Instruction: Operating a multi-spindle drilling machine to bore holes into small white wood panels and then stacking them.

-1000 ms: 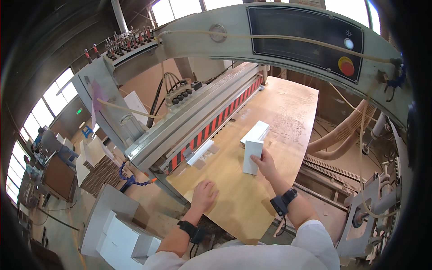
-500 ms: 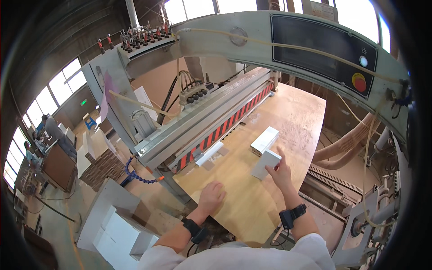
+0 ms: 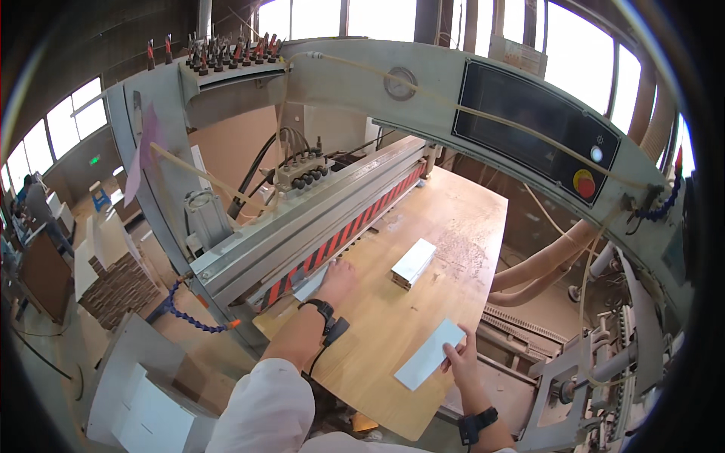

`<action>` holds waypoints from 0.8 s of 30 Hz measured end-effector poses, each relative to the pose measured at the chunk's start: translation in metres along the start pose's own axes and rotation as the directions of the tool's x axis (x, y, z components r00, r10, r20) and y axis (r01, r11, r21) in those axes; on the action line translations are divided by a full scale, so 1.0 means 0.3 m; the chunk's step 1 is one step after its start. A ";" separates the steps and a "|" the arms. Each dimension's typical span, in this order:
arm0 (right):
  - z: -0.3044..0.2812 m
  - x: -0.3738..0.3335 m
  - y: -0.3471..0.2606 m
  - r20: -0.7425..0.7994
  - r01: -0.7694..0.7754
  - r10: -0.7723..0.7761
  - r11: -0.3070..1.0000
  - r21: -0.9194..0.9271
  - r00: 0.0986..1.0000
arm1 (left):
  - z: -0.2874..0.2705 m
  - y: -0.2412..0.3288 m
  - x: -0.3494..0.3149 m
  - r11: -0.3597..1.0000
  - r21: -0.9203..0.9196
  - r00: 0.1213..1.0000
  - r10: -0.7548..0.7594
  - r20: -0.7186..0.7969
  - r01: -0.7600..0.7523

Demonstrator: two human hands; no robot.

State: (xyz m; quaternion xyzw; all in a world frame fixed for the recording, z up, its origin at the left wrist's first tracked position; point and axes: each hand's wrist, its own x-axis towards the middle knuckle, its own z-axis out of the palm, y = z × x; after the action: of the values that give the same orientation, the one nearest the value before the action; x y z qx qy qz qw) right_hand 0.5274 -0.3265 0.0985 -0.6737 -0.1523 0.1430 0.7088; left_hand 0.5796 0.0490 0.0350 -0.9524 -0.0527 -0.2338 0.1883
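Observation:
My right hand grips the right end of a flat white rectangular panel, thumb on its top face, over the near right part of the wooden worktable. Farther left, my left hand reaches to the striped bar of the machine, fingers apart beside another white panel. That panel lies along the bar, partly covered by my hand and wrist. Whether the fingertips touch it is hard to make out. A small stack of white-topped panels lies on the middle of the table.
A clamping beam with a red-and-black striped guard crosses the table's left side. Overhead runs a grey machine arch with a dark panel and red button. A blue jointed hose hangs at left, above white boxes.
My left hand has moved forward to the striped bar. The right hand has drawn its white panel away from the stack, toward me, and turned it flatter. The view has shifted.

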 end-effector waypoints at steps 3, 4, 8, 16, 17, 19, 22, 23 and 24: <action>-0.046 -0.032 0.002 -0.075 0.016 -0.013 0.999 0.029 0.997 | -0.064 0.021 0.052 0.995 -0.091 0.991 0.045 0.122 -0.034; -0.055 -0.039 -0.003 -0.098 0.029 -0.028 0.999 0.015 0.995 | -0.109 0.001 0.063 0.971 -0.203 0.972 0.161 0.169 -0.126; -0.059 -0.028 -0.053 -0.142 0.062 -0.044 0.990 0.127 0.989 | -0.202 0.029 0.030 0.877 -0.421 0.954 0.289 0.074 -0.233; 0.205 0.250 -0.163 -0.021 0.063 -0.060 0.946 0.317 0.998 | -0.189 0.001 -0.217 0.778 -0.627 0.979 0.155 0.135 -0.036; 0.259 0.308 -0.150 0.020 0.053 -0.064 0.938 0.342 0.998 | -0.226 0.032 -0.269 0.775 -0.629 0.969 0.198 0.151 -0.060; 0.340 0.420 -0.091 0.062 -0.015 -0.005 0.949 0.315 0.998 | -0.345 0.096 -0.374 0.710 -0.692 0.952 0.285 0.110 -0.132; 0.514 0.558 0.031 0.083 -0.147 0.132 0.967 0.207 0.988 | -0.536 0.129 -0.557 0.657 -0.739 0.965 0.261 0.038 -0.149; 0.572 0.594 0.070 0.119 -0.167 0.149 0.973 0.161 0.982 | -0.575 0.119 -0.628 0.643 -0.757 0.975 0.221 0.035 -0.119; 0.632 0.624 0.099 0.142 -0.180 0.158 0.970 0.164 0.977 | -0.614 0.099 -0.701 0.633 -0.770 0.984 0.174 0.036 -0.083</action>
State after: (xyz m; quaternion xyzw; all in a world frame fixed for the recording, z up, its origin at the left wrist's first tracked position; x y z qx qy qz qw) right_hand 0.6209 -0.0760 0.0819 -0.6086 -0.1263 0.2586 0.7394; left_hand 0.3208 -0.0517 0.0781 -0.9549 0.1089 -0.1687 -0.2188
